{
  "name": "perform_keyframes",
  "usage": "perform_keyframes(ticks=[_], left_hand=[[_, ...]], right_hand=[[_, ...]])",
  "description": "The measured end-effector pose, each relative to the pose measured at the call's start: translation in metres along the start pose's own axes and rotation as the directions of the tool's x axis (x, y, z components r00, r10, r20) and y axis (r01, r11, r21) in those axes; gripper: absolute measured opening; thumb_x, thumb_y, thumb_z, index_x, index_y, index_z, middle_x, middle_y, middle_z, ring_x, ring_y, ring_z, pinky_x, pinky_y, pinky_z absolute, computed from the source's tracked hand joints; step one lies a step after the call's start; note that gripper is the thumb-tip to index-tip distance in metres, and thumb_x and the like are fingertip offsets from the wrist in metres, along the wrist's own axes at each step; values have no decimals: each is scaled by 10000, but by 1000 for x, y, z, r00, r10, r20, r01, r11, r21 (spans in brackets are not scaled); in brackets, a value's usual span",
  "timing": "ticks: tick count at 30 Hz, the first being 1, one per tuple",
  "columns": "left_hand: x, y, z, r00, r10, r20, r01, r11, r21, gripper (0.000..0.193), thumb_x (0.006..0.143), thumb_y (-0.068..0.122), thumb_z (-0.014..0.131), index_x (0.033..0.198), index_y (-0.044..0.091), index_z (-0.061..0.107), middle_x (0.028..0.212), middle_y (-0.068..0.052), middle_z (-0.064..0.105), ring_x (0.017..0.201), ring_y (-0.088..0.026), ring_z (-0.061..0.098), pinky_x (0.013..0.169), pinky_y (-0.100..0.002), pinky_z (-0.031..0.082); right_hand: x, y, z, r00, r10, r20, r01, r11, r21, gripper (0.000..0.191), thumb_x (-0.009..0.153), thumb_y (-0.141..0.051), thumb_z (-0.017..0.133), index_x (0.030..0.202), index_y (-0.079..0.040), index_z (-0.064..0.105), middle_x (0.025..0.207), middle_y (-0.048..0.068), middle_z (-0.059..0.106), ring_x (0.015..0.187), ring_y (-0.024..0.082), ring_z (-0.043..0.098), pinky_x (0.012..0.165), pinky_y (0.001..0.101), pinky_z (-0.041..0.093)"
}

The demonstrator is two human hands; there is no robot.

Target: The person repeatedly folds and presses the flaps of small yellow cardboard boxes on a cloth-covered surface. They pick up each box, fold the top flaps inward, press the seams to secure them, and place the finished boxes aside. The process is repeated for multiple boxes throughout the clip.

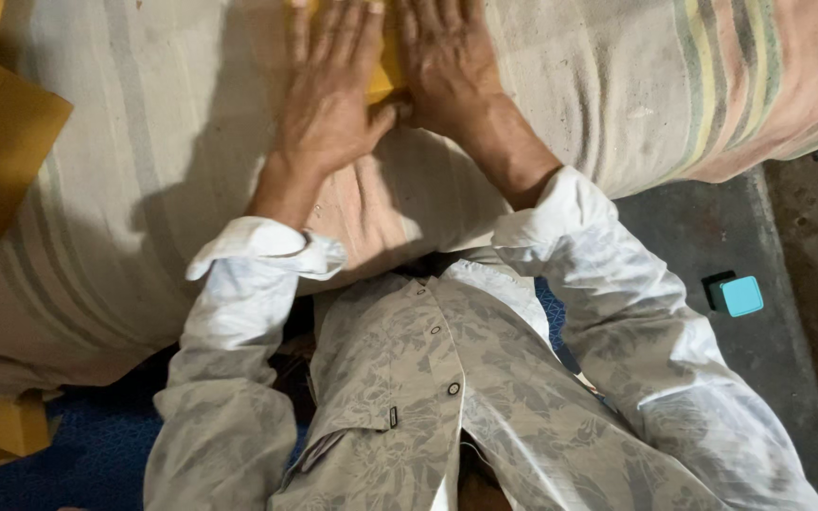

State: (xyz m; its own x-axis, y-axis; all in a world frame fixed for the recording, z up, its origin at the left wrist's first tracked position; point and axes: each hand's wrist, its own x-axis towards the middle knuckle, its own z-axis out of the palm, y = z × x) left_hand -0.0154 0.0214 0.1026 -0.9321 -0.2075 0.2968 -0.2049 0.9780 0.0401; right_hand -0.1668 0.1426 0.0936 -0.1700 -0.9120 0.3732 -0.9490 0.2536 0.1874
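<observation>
Both hands lie flat, palms down and fingers stretched toward the top edge of the head view, pressing on a yellow paper sheet (387, 68) that rests on a striped cloth-covered cushion (144, 151). The left hand (331, 90) covers the sheet's left part; the right hand (447, 61) covers its right part, the thumbs nearly meeting just below the sheet's near corner. Neither hand is clenched or gripping; they are spread open and flattening the paper. Only a narrow yellow strip shows between the hands, so the sheet's long axis and the way it points cannot be told. Brown cardboard pieces (2, 151) lie on the cushion far to the left. A small turquoise box (738, 295) sits on the grey floor (702, 227) at the right, well apart from the hands.
</observation>
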Motion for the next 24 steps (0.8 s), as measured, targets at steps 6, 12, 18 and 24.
perform_keyframes(ticks=[6, 12, 18, 24], left_hand=[[-4, 2, 11, 998, 31, -49, -35, 995, -90, 992, 955, 404, 825, 1641, -76, 294, 1724, -207, 273, 1610, -334, 199, 1326, -514, 77], [-17, -27, 21, 992, -43, -119, 28, 992, -122, 807, 1062, 415, 732, 1645, 10, 348, 1701, -173, 322, 1567, -350, 265, 1271, -538, 140], [8, -52, 53, 855, -511, -90, 382, 739, -555, 359, 1084, 420, 582, 1317, 154, 644, 1423, -90, 578, 1386, -296, 525, 1180, -443, 452], [13, -75, 56, 750, -604, 268, 446, 163, -880, 695, 898, 563, 749, 1395, 105, 589, 1430, -149, 613, 1384, -292, 572, 1134, -419, 446]], right_hand=[[-2, 11, -1, 996, -13, 90, 3, 994, 108, 1342, 611, -705, 896, 1531, 110, 356, 1508, 292, 439, 1424, 426, 383, 1191, 539, 254], [-23, 42, -5, 1000, -24, 15, 18, 952, 307, 1098, 896, -687, 744, 1513, 140, 367, 1484, 306, 489, 1378, 461, 454, 1135, 554, 357], [-11, 46, 46, 935, 354, -30, -294, 818, 495, 468, 1132, -407, 604, 1368, -10, 529, 1188, 239, 647, 1040, 418, 661, 865, 510, 557], [2, 67, 65, 830, 515, 215, -391, 261, 883, 664, 984, -418, 830, 1366, 28, 521, 1220, 196, 718, 1121, 318, 738, 960, 408, 603]])
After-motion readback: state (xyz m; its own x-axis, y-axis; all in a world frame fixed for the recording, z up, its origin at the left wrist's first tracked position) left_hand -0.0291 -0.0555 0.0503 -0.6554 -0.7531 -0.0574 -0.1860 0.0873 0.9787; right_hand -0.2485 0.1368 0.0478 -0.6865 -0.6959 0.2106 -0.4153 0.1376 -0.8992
